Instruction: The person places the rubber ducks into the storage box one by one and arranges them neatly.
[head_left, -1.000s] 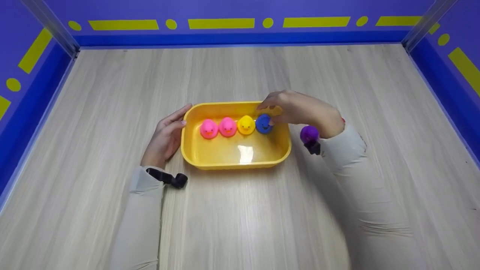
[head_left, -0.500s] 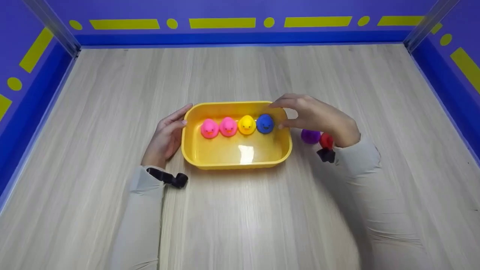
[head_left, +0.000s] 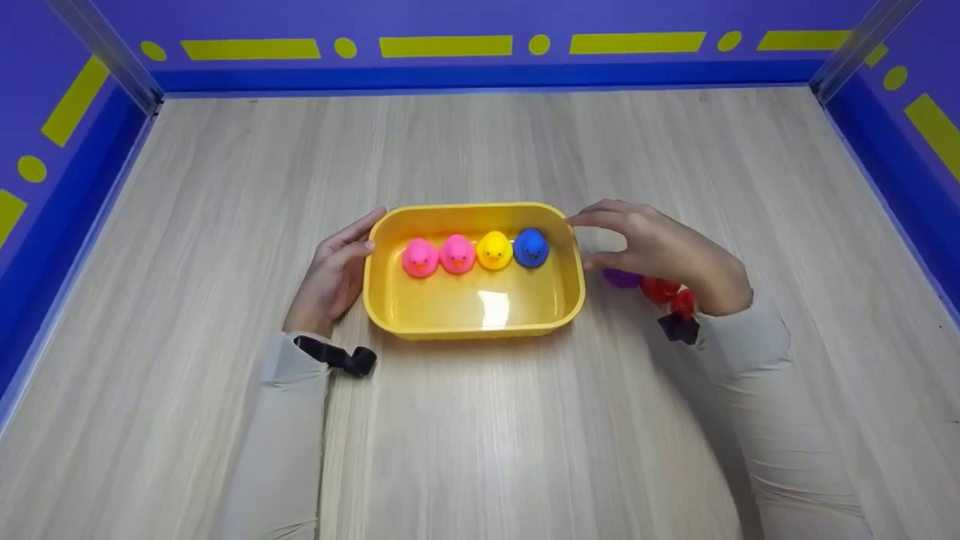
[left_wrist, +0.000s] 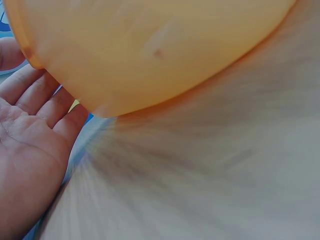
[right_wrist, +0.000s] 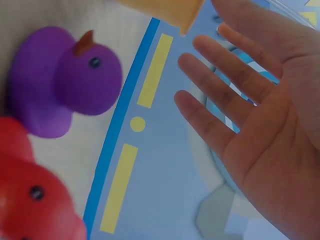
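Note:
A yellow plastic tub (head_left: 465,332) rests on the table. Inside, two pink rubber ducks (head_left: 420,258) stand in a row with a yellow rubber duck (head_left: 494,250) and a blue rubber duck (head_left: 532,248). My left hand (head_left: 334,274) holds the tub's left end, thumb at the rim and fingers along the outer wall. Beside the right end is my right hand (head_left: 649,240), fingertips close to the rim; in the right wrist view its fingers spread with nothing between them. Under it lie a purple rubber duck (right_wrist: 65,82) and red rubber duck shapes (right_wrist: 40,195), partly hidden in the head view.
The wood-grain table (head_left: 465,435) is bordered by a blue back wall (head_left: 480,79) and side walls. A black camera mount (head_left: 341,356) sits at the left wrist, and another mount (head_left: 679,328) at the right.
My right hand has let go of the blue duck, drawn back to the right out of the tub, and uncovered more of the red shapes. The left hand has kept its place.

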